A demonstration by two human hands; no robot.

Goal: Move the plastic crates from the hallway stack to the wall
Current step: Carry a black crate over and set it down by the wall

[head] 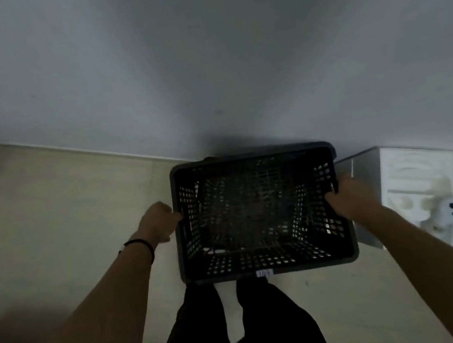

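Crate (261,213): dark rigid plastic, rectangular, lattice walls and floor, empty, so judged light and stiff. Best hold is the short-side rims. Left hand (158,221) grips its left rim, right hand (351,196) its right rim, fingers curled over. Far edge sits close against the wall (202,57). White moulded tray (443,192) lies right of crate.

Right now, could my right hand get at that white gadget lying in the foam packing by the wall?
Probably not yet: the right hand grips the black crate, as does the left hand. The white gadget lies open in the foam packing just beyond that arm, nothing between.
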